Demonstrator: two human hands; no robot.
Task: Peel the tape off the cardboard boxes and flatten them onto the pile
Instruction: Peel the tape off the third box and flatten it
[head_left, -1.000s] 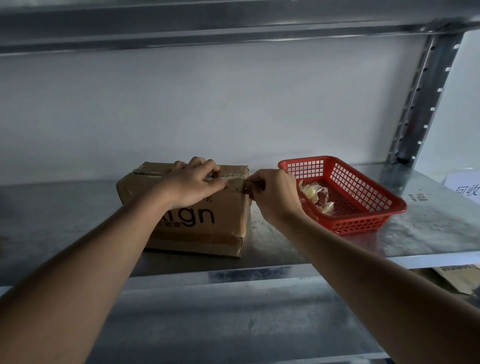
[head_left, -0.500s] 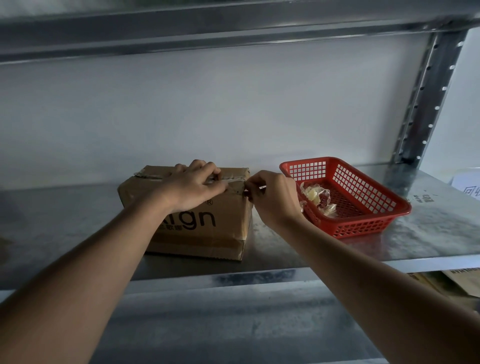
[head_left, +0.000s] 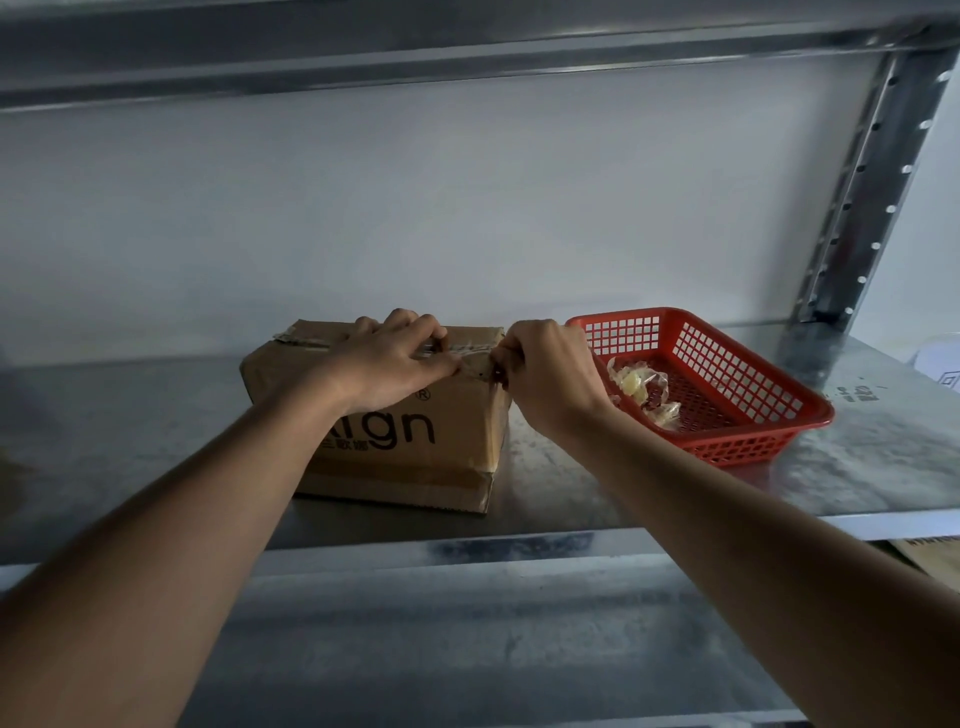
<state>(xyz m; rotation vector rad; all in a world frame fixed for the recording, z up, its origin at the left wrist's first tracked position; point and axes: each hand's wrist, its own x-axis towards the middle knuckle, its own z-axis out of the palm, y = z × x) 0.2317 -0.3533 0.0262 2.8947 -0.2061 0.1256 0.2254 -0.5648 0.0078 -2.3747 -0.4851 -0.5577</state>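
A brown cardboard box (head_left: 415, 457) with dark printed letters stands on a metal shelf (head_left: 597, 483). Clear tape (head_left: 301, 340) runs along the seam on its top. My left hand (head_left: 389, 364) lies over the top front edge, fingers curled over the taped seam. My right hand (head_left: 545, 374) is at the box's top right corner, fingertips pinching the end of the tape there. The pinched end itself is mostly hidden by my fingers.
A red plastic basket (head_left: 737, 374) stands just right of the box and holds crumpled wads of clear tape (head_left: 641, 389). A perforated metal upright (head_left: 862, 187) rises at the back right. A white wall is behind. Cardboard (head_left: 930, 564) shows below the shelf at right.
Both hands have stayed at the box top; my right hand has closed in slightly on the top right corner. The box has not moved.
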